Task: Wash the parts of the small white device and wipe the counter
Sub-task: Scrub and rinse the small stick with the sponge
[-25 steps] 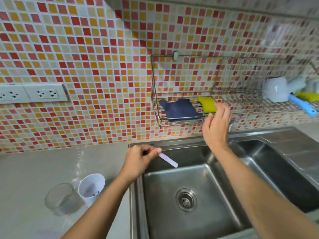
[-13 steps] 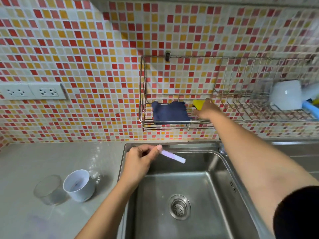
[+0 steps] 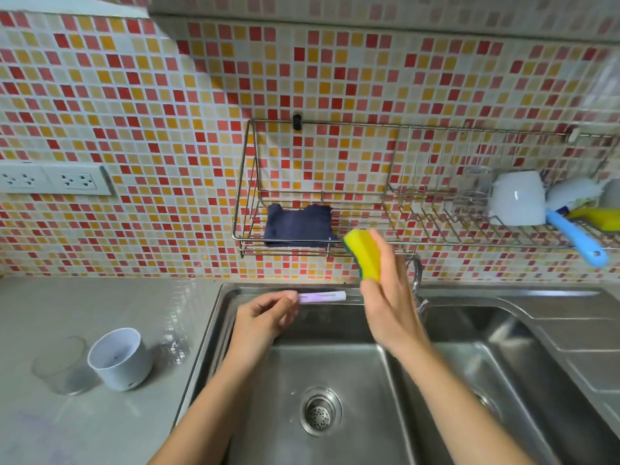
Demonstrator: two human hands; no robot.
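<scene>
Off the wire rack (image 3: pixel 436 243) and down toward the basin comes the right hand (image 3: pixel 389 297), which half a second ago was reaching into the rack beside the blue cloth (image 3: pixel 297 224). Now it grips the yellow sponge (image 3: pixel 364 255), thumb and fingers curled round its lower half, the green scouring side turned left. The sponge hangs at centre frame, just above the back edge of the sink (image 3: pixel 352 370).

The left hand (image 3: pixel 265 318) has barely shifted. It pinches one end of a thin lilac strip (image 3: pixel 322 297) between thumb and fingertips, holding it over the sink's rear wall. The strip lies nearly level, its long axis running left to right across the frame, its free end pointing at the right hand and almost touching the heel of it. The sponge sits just above and right of that free end, so I'd guess a short drop brings the two together.

At lower left, the white cup-shaped body (image 3: pixel 119 359) and a clear cover (image 3: pixel 60 364) stand side by side on the counter (image 3: pixel 100 303), not yet washed by the look of it.
</scene>
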